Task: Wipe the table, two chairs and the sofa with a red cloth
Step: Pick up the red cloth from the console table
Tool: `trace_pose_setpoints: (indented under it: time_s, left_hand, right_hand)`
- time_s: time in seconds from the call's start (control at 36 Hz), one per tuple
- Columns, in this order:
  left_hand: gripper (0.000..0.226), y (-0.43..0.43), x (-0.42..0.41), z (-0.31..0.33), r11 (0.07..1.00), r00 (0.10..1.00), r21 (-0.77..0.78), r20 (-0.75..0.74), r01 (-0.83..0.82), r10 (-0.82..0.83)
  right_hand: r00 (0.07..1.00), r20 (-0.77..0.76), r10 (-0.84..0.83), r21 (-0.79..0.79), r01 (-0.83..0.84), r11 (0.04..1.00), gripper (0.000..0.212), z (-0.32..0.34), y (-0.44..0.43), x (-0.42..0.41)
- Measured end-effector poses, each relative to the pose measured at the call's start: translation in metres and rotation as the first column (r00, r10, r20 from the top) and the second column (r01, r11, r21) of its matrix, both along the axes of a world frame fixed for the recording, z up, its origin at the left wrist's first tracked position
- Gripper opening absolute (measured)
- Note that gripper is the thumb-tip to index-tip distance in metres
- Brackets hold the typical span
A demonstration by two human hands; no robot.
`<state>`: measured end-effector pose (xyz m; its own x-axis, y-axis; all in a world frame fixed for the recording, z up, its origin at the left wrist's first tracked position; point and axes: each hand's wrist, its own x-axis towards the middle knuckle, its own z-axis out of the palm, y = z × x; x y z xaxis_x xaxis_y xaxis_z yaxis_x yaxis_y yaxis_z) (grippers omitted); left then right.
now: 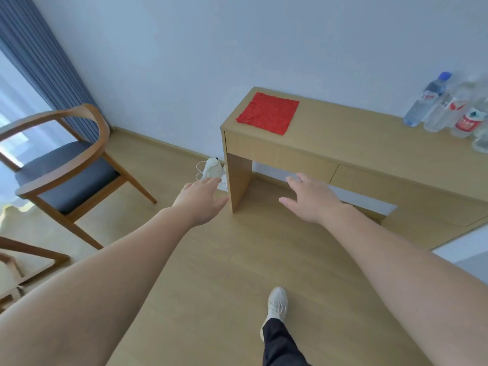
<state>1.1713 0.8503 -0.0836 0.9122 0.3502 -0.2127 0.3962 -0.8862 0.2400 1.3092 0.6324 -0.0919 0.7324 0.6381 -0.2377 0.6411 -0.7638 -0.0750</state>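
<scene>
A red cloth [268,116] lies flat on the left end of a light wooden table [356,143] against the wall. A wooden chair with a dark seat [66,175] stands to the left, and part of a second chair [29,257] shows at the left edge. My left hand [200,199] and my right hand [311,199] are stretched out in front of me, palms down, fingers apart, holding nothing. Both hands are below and in front of the table, well short of the cloth. No sofa is in view.
Several clear plastic bottles [449,107] stand at the table's right end. A white kettle with a cord [212,169] sits on the floor beside the table's left leg. A blue curtain [39,62] hangs at the far left. My foot [277,305] is on the wooden floor.
</scene>
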Motion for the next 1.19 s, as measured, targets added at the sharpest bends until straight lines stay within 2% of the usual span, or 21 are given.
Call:
trace_pose_setpoints:
  time_s: [0.28,0.42,0.67,0.92,1.19]
  left_hand:
    - [0.058,0.046,0.127,-0.003,1.0,1.0,-0.002,0.019,-0.02,0.02]
    - [0.058,0.067,0.182,-0.006,0.999,0.998,-0.008,0.046,-0.04,0.041]
    - [0.058,0.102,0.248,-0.014,0.997,0.998,-0.063,0.049,-0.045,0.048]
    - [0.057,0.175,0.321,-0.026,0.997,0.998,-0.05,0.034,0.06,-0.058]
    - [0.058,0.268,0.422,-0.049,0.959,0.96,-0.032,0.023,0.28,-0.28]
  right_hand:
    - [0.999,-0.042,0.023,0.01,-0.023,1.0,0.068,-0.008,0.049,0.131]
    - [0.998,-0.005,0.058,-0.024,-0.058,0.998,0.068,-0.008,0.071,0.192]
    - [0.996,-0.024,0.088,-0.034,-0.089,0.995,0.068,-0.012,0.118,0.258]
    - [0.999,-0.037,0.021,-0.061,-0.023,0.998,0.068,-0.027,0.181,0.309]
    - [0.983,-0.085,-0.165,-0.091,0.157,0.983,0.068,-0.04,0.246,0.363]
